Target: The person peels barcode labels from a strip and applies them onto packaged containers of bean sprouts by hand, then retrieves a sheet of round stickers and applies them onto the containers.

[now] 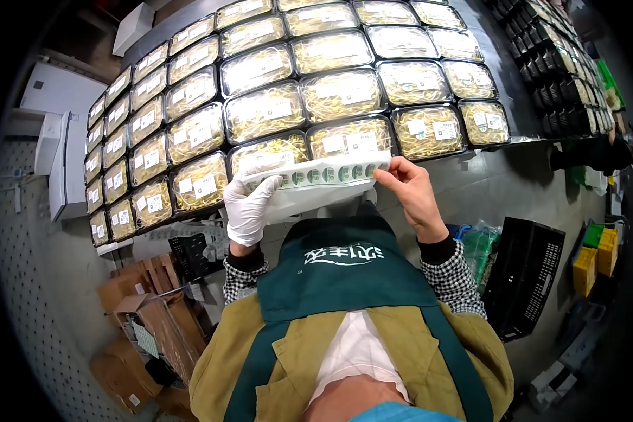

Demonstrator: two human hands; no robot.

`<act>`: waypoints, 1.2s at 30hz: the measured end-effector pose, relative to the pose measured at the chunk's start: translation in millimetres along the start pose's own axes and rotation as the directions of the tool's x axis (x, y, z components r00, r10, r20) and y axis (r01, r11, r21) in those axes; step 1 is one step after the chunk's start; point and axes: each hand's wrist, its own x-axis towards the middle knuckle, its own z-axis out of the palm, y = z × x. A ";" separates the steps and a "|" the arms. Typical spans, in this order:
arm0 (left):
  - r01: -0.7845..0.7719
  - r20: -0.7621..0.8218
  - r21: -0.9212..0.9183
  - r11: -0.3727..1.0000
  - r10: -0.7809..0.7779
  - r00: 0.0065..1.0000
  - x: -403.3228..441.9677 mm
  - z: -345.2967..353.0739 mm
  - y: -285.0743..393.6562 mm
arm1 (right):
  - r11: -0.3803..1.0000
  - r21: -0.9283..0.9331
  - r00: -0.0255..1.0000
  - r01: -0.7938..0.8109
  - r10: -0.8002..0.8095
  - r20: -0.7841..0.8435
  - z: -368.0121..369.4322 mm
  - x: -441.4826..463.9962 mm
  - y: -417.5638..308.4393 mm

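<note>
A white sheet of round green stickers (323,176) is stretched between my two hands, in front of my green apron. My left hand (250,207), in a white glove, grips the sheet's left end between thumb and fingers. At the right end, my bare right hand (411,190) pinches the sheet's edge or a sticker there; which of the two I cannot tell. Just beyond the sheet stand black trays of bean sprouts (352,137) under clear film, each with white labels. The sheet covers the near edge of the closest trays.
Rows of sprout trays (260,69) cover the table. Stacked black trays (559,77) stand at the far right. A black crate (524,274) is on the floor to my right, near yellow bins (594,260). Cardboard boxes (155,323) lie at lower left.
</note>
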 end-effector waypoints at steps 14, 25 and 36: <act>-0.243 -0.065 0.412 0.878 0.294 0.953 -34.0 -36.5 18.8 | 0.469 -0.611 0.761 0.638 -0.504 0.407 41.5 12.7 -45.1; 0.012 -0.158 0.303 0.953 0.038 0.987 -33.3 -73.0 -0.8 | 0.947 -0.180 0.964 0.265 -0.260 0.051 30.6 35.2 3.6; -0.035 -0.324 0.165 0.986 0.088 0.942 -36.3 -134.6 2.8 | 0.175 -0.908 0.654 0.381 -0.745 0.131 50.6 72.2 75.1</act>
